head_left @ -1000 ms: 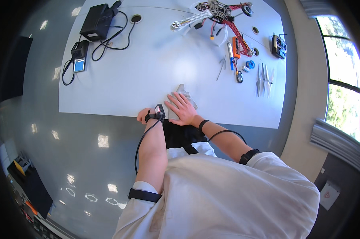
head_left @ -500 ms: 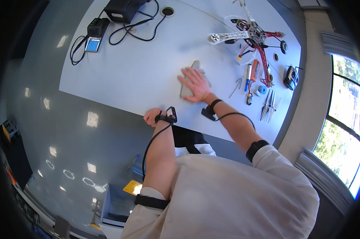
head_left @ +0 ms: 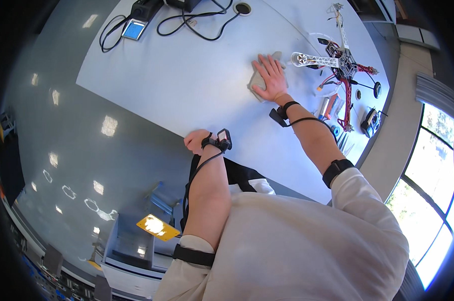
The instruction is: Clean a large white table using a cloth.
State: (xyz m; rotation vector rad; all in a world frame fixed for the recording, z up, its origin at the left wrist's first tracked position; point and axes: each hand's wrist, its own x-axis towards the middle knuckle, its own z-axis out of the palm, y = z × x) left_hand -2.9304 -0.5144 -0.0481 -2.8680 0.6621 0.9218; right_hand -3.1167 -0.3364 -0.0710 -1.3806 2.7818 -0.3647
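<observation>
My right hand [head_left: 273,83] lies flat with its fingers spread on a grey cloth [head_left: 256,86], pressing it to the white table [head_left: 207,85]. Parts of the cloth stick out past the fingertips and beside the palm. At the table's near edge rests my left hand [head_left: 196,142], curled into a fist; no object shows in it, though the inside of the fist is hidden. Just right of the cloth stands a drone frame [head_left: 346,67] with white and red arms, one white arm reaching close to my right fingers.
Black cables [head_left: 199,32] run to a round hole [head_left: 242,8] in the tabletop. A device with a blue screen [head_left: 133,30] sits at the far left. A remote controller [head_left: 371,122] and propellers [head_left: 344,143] lie on the right. An open drawer [head_left: 131,246] with a yellow plate [head_left: 158,227] is below left.
My right hand and the cloth have slid farther away from me, up beside the drone's white arm. The whole view has shifted a little. My left fist stays at the table edge.
</observation>
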